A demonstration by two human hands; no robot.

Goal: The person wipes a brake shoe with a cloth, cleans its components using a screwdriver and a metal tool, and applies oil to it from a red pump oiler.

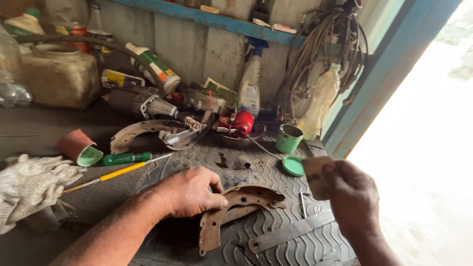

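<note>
The left hand [189,192] presses down on one curved, rusty brake shoe [236,209] lying on the ribbed rubber mat [276,172] of the worktop, its fingers [217,201] closed over the shoe's upper end. The right hand [352,197] pinches one small piece of sandpaper [315,172] between thumb and fingers, just above the mat. Further back lie a second brake shoe [148,130], two screwdrivers [125,158], one green cup [288,139] with its lid [293,166], and one spray bottle [250,83].

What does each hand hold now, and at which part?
The left hand presses on the upper curved end of the brake shoe. The right hand pinches a small piece of sandpaper by its right edge.
</note>
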